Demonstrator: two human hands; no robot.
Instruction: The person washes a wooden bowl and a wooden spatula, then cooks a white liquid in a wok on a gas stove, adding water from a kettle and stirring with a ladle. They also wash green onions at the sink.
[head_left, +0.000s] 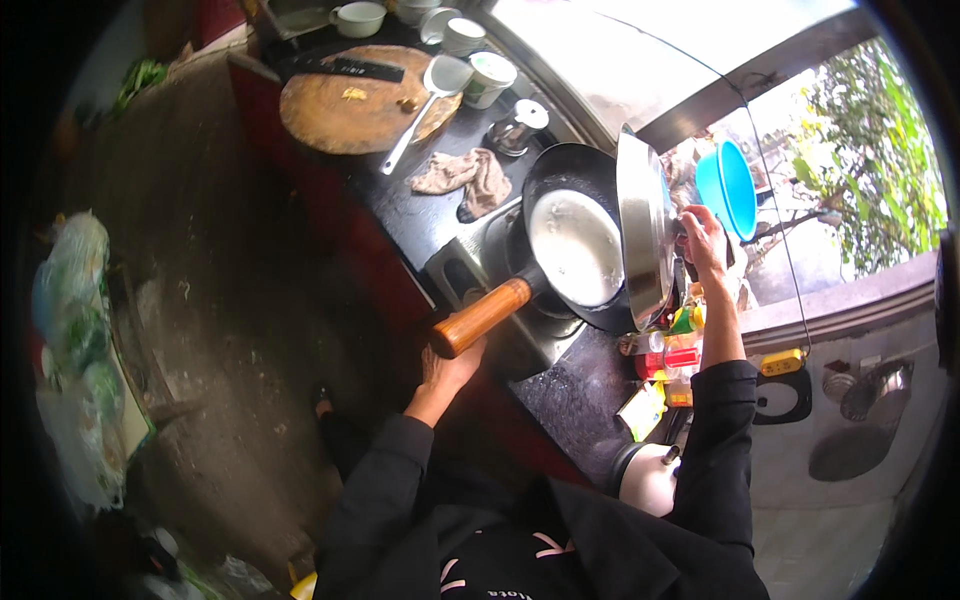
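A black wok (574, 166) with a wooden handle (484, 316) sits on a gas stove (517, 341). White, bubbly liquid (576, 251) fills its middle. My right hand (703, 238) grips the knob of a metal lid (643, 232), which is tilted steeply on edge at the wok's right side. Below the end of the wooden handle is my left hand (454, 367), near the stove's front. The handle covers its fingers, so what they touch is hidden.
Up the black counter lie a brown cloth (465, 176), a round wooden chopping board (322, 112) with a cleaver (367, 69), and a skimmer (424, 124). Condiment containers (667, 356) and a rice cooker (649, 480) stand right of the stove. A blue basin (726, 191) is by the window.
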